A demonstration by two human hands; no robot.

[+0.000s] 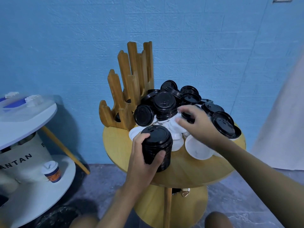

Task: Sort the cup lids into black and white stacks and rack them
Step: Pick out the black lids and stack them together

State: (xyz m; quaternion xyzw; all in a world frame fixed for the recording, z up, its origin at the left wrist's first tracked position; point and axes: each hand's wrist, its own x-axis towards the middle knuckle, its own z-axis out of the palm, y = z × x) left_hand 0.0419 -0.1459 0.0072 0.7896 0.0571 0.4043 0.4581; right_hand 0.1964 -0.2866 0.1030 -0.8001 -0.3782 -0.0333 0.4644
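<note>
Head view looks down on a round wooden bench (pixel 189 171) against a blue wall, crowded with cup lids. The person's left hand (pixel 143 158) grips a tall stack of black lids (pixel 158 142) standing upright near the front edge of the bench, the fingers (pixel 141 139) curled round its left side and the thumb pressed against its front. The right hand (pixel 199 125) reaches into the loose pile (pixel 166 104) behind that stack, its fingers (pixel 182 120) bent down among white and black lids; they are blurred, and I cannot tell whether they have hold of one. Black lids lie heaped at the back and right of the bench, while white lids (pixel 199 148) lie underneath and towards the front. A wooden rack (pixel 130 89) with tall slotted uprights stands at the back left of the bench, touching the heap. Off to the left, a pale side table (pixel 32 112) carries a lidded paper cup (pixel 51 171) on its lower shelf.
</note>
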